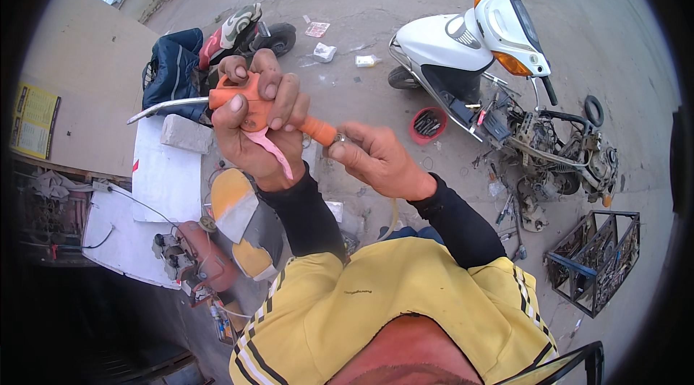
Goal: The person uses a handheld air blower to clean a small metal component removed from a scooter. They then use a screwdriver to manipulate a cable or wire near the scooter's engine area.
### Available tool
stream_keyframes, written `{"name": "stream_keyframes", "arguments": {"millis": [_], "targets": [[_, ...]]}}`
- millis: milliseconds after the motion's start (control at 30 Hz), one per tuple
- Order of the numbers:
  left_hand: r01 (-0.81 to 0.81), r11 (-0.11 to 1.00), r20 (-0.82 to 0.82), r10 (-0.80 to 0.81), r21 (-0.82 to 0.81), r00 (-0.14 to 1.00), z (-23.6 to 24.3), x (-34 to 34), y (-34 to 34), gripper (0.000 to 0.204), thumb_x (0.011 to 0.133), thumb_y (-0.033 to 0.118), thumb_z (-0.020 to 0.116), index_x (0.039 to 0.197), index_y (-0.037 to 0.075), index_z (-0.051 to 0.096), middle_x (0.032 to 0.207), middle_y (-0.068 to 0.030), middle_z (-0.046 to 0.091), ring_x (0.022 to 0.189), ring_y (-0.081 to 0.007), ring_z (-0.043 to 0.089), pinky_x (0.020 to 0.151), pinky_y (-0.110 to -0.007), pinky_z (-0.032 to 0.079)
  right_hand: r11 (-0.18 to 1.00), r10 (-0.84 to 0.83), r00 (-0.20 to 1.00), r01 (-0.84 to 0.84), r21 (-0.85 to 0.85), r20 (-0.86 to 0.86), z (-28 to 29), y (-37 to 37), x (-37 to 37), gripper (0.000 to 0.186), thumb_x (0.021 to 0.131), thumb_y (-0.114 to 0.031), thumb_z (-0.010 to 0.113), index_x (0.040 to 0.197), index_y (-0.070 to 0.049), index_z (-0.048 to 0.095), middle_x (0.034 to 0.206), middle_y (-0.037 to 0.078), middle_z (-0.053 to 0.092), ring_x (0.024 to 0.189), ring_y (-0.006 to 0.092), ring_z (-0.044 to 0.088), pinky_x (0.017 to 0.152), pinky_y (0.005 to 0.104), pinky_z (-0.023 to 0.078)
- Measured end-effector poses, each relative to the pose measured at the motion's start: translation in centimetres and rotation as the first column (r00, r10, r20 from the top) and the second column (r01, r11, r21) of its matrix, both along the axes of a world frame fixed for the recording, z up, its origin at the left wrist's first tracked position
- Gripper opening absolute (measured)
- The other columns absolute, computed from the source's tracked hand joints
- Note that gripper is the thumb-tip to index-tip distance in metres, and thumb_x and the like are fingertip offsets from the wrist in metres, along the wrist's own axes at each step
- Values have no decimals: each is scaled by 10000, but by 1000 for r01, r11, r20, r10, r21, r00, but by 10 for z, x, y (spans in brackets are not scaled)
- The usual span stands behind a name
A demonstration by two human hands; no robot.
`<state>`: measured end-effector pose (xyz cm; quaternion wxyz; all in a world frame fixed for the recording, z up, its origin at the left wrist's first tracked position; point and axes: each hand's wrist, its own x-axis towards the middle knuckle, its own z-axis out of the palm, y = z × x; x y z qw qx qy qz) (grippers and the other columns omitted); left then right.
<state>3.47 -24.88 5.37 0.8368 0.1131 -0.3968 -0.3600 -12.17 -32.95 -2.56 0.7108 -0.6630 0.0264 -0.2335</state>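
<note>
On the ground, a partly dismantled white scooter (pixel 432 41) is standing beyond the right hand, and a red air compressor (pixel 211 258) is sitting at lower left. In the air between them, the left hand (pixel 242 146) is wrapping its grip firmly round an orange air blow gun (pixel 253 116), whose bent metal nozzle (pixel 170 104) is pointing left and whose pink trigger (pixel 271 150) is hanging beneath the fingers. The right hand (pixel 383 161) is pinching its grip, thumb against fingers, on the metal fitting (pixel 339 138) at the handle's end. A pale yellow hose (pixel 394 219) is hanging below; whether it is joining the fitting, I cannot tell. The step in hand is seemingly working that connection; the next move is probably calling for a steady handle and careful alignment.
</note>
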Motion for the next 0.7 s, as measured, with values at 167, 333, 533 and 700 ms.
{"name": "stream_keyframes", "arguments": {"millis": [167,333,533,700], "targets": [[94,995,6,-94,45,996,-15,-12,-47,242,932,136,570,1141,78,462,932,-93,440,637,-113,447,548,-255,398,913,-351,936,338,-228,-17,-6,-15,-22,295,967,-210,759,1139,-3,639,694,170,570,537,261,496,523,370,411],[-71,981,-23,76,182,997,-35,-50,-101,238,904,150,576,1116,108,475,951,-96,488,634,-139,470,558,-301,407,771,-537,840,524,-362,73,-32,-60,-48,299,957,-201,764,1143,-11,628,756,203,613,599,361,591,554,408,460],[133,972,-26,-130,193,991,-56,-69,-150,255,861,132,591,1087,111,476,918,-92,485,584,-135,468,523,-298,395,962,-272,960,273,-3,-65,-58,-105,-91,298,951,-186,783,1153,-12,650,850,60,661,748,165,622,665,325,483],[472,860,5,-482,194,876,-70,-104,-201,285,854,179,657,1056,97,474,889,-105,483,576,-143,466,521,-324,441,918,-22,999,32,394,-28,-63,-134,-142,390,943,-188,800,1236,9,634,954,-1,663,861,54,564,756,251,476]]}}
